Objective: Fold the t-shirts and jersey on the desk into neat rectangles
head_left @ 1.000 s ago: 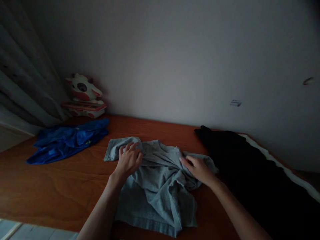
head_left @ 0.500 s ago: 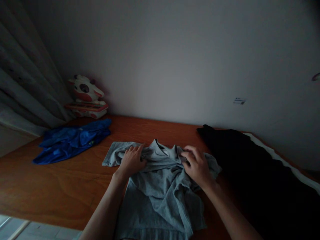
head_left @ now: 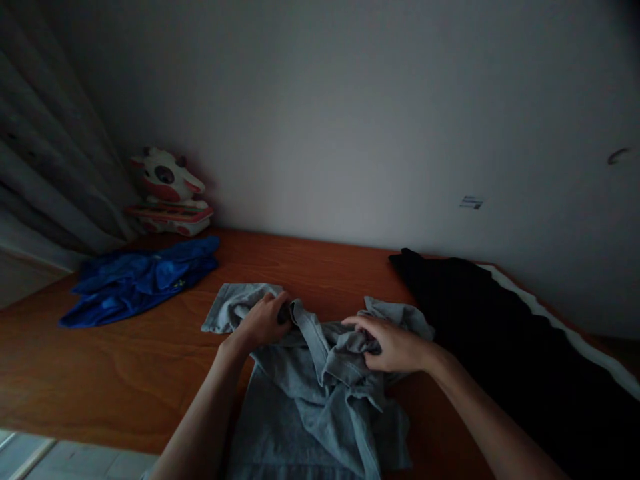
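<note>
A grey shirt (head_left: 295,407) lies crumpled on the wooden tabletop (head_left: 100,373), its sleeves spread to both sides and its neckband bunched between the hands. My left hand (head_left: 267,320) is closed on the cloth at the left shoulder, its fingertips partly hidden in the fabric. On the right, my right hand (head_left: 385,341) curves around a bunched fold near the collar, thumb below and fingers above, with cloth between them.
A blue garment (head_left: 145,277) lies on the left, in front of a cow-shaped toy keyboard (head_left: 170,193) beside a curtain (head_left: 50,153). Black cloth (head_left: 500,333) covers the right side, over something white. A wall (head_left: 325,120) rises behind the tabletop.
The collar has been pulled down toward me and folded over. My right hand has moved lower and turned sideways, and my left hand has closed further on the cloth. The view has shifted slightly.
</note>
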`<action>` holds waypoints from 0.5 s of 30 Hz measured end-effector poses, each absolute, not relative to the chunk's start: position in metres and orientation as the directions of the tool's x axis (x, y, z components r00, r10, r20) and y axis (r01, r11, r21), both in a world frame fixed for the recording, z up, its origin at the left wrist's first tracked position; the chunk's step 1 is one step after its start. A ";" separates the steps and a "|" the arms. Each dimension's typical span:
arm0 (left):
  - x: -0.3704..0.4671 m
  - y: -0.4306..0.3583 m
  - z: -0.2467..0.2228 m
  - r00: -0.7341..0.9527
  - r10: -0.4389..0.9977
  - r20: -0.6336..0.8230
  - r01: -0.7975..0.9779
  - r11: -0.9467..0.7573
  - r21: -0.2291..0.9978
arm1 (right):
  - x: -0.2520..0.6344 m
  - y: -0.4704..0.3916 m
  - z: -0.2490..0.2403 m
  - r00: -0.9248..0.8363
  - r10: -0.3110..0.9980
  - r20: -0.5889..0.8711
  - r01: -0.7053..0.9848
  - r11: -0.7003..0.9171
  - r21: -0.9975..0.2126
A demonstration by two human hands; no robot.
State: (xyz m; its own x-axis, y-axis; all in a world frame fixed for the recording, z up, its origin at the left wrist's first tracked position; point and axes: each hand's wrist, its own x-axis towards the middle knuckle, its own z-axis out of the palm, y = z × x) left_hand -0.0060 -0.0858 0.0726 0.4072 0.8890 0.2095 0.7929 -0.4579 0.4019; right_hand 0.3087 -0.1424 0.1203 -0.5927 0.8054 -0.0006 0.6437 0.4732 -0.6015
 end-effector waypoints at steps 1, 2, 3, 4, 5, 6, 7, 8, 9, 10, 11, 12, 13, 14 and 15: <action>-0.006 -0.085 0.072 0.394 0.893 0.219 0.782 -0.451 0.430 | 0.306 -0.142 0.120 -0.590 0.807 0.006 0.672 0.496 -0.551; -0.006 -0.085 0.071 0.386 0.890 0.241 0.765 -0.455 0.455 | 0.303 -0.142 0.120 -0.579 0.815 0.021 0.699 0.510 -0.502; -0.006 -0.085 0.071 0.386 0.884 0.265 0.745 -0.468 0.476 | 0.302 -0.143 0.120 -0.555 0.831 0.047 0.726 0.511 -0.461; -0.007 -0.084 0.071 0.389 0.877 0.281 0.723 -0.480 0.496 | 0.302 -0.143 0.122 -0.512 0.855 0.083 0.755 0.493 -0.431; -0.008 -0.083 0.072 0.391 0.874 0.287 0.704 -0.486 0.518 | 0.304 -0.143 0.123 -0.453 0.883 0.125 0.784 0.462 -0.415; -0.011 -0.082 0.074 0.393 0.876 0.280 0.685 -0.482 0.547 | 0.308 -0.142 0.125 -0.385 0.907 0.173 0.809 0.422 -0.409; -0.014 -0.081 0.076 0.384 0.885 0.264 0.666 -0.463 0.585 | 0.314 -0.140 0.127 -0.310 0.924 0.224 0.828 0.378 -0.413; -0.018 -0.079 0.080 0.356 0.901 0.247 0.650 -0.428 0.628 | 0.322 -0.138 0.128 -0.231 0.932 0.280 0.842 0.335 -0.423; -0.023 -0.076 0.085 0.303 0.923 0.235 0.636 -0.380 0.672 | 0.330 -0.134 0.130 -0.147 0.929 0.340 0.850 0.295 -0.436; -0.027 -0.073 0.091 0.221 0.945 0.243 0.618 -0.328 0.714 | 0.339 -0.130 0.132 -0.064 0.912 0.405 0.854 0.260 -0.451; -0.032 -0.069 0.099 0.122 0.955 0.270 0.595 -0.288 0.751 | 0.348 -0.126 0.135 0.014 0.884 0.468 0.852 0.234 -0.468; -0.035 -0.066 0.109 0.015 0.948 0.319 0.567 -0.270 0.778 | 0.355 -0.121 0.139 0.083 0.846 0.526 0.846 0.220 -0.487; -0.036 -0.062 0.121 -0.082 0.918 0.388 0.545 -0.284 0.789 | 0.361 -0.115 0.143 0.139 0.804 0.578 0.836 0.217 -0.504; -0.036 -0.058 0.134 -0.157 0.870 0.468 0.539 -0.322 0.778 | 0.365 -0.110 0.148 0.183 0.760 0.624 0.826 0.225 -0.517; -0.035 -0.055 0.147 -0.210 0.807 0.552 0.551 -0.369 0.748 | 0.368 -0.105 0.154 0.217 0.714 0.666 0.817 0.241 -0.524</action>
State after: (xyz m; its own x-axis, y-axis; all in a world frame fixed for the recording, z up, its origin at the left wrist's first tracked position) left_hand -0.0349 -0.0549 0.1472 -0.2096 0.8069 0.5523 0.5511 -0.3691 0.7484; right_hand 0.3681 -0.1053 0.1540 0.2168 0.7141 0.6656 0.8167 0.2409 -0.5244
